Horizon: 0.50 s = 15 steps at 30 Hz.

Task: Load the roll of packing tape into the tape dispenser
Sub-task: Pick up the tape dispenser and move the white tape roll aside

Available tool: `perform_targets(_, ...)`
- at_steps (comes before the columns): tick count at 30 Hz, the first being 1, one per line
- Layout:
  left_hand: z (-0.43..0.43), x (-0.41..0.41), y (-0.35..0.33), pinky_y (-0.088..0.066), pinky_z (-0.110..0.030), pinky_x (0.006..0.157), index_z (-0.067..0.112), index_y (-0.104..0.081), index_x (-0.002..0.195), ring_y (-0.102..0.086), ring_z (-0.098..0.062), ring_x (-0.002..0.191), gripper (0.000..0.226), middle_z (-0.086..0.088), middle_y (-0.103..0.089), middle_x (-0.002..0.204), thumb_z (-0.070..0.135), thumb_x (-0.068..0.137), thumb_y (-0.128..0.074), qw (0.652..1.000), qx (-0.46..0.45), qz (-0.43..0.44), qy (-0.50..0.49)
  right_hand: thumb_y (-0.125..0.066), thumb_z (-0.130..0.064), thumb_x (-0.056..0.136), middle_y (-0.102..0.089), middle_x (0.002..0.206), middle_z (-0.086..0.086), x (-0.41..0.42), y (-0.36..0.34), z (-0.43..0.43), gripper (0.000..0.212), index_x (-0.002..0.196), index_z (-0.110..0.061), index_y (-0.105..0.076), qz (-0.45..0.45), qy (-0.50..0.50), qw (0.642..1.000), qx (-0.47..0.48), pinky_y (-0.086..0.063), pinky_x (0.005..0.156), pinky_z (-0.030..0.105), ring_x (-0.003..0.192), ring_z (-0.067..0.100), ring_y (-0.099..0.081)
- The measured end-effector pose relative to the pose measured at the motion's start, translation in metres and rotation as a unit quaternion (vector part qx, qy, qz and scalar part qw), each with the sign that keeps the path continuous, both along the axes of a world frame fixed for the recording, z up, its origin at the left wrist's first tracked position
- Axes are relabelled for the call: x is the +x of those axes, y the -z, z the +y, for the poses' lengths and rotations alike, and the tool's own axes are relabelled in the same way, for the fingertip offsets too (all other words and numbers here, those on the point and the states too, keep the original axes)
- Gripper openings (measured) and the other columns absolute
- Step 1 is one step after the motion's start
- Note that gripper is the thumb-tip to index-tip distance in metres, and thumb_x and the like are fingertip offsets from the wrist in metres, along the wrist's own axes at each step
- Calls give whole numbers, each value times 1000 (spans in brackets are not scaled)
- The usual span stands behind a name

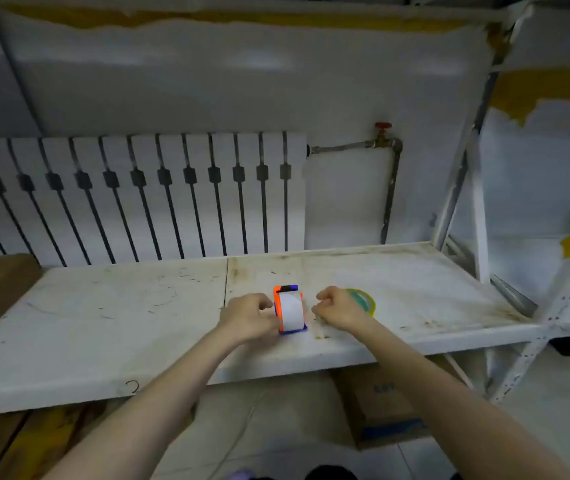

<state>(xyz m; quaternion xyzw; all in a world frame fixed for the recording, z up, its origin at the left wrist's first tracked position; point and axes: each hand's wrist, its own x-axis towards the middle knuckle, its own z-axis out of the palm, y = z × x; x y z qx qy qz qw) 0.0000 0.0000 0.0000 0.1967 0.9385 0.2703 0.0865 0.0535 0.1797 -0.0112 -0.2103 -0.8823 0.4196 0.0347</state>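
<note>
Two bare hands work at the front edge of a white, scuffed shelf (397,282). Tape dispenser (290,309), orange and blue w/ a white face on top, stands on the shelf between both hands.

Left hand (247,318): fingers curled, thumb and fingertips touching the dispenser's left side. Grip looks like a pinch on the orange side wall; how firm cannot be told.

Right hand (339,308): fingers curled into a loose fist, just beside the dispenser's right side, a narrow gap showing between them. Whether anything sits inside the fist cannot be told.

Roll of packing tape (366,299): clear w/ yellow-green tint, lying flat on the shelf right behind the right hand, partly hidden by it. Hand vs. roll contact not clear.

Surroundings: white radiator (131,195) on the wall behind the shelf; pipe w/ red valve (383,127) to its right; cardboard box (380,407) on the floor below the shelf.
</note>
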Motion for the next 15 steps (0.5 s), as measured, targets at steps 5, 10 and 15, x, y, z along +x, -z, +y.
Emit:
perform_targets(5,27,-22,30,-47,-34,83,14,-61,89,-57,-26,95,15,-10,-60,98,29,87,-57,990,90,-88,-56,-56,-11,84,-64,112,14,-25,41,-6,30,113,-3,-59,-55,-54,996,50,-48,90,33,103,29,-59)
perform_targets(10,51,-33,53,-34,-30,64,10,-54,67,-50,-25,72,23,-10,-56,73,21,87,-55,975,175,-95,-93,-45,-8,87,-65,113,17,-35,70,-5,27,109,-3,-62,-23,-39,998,34,-47,88,35,104,32,-59)
perform_targets(15,60,-39,47,-42,-36,67,13,-50,55,-51,-24,76,26,-14,-55,77,17,77,-64,933,291,-169,-127,-51,-6,86,-63,92,8,-30,78,-3,15,98,-11,-60,35,-39,999,-14,-42,66,22,88,25,-59)
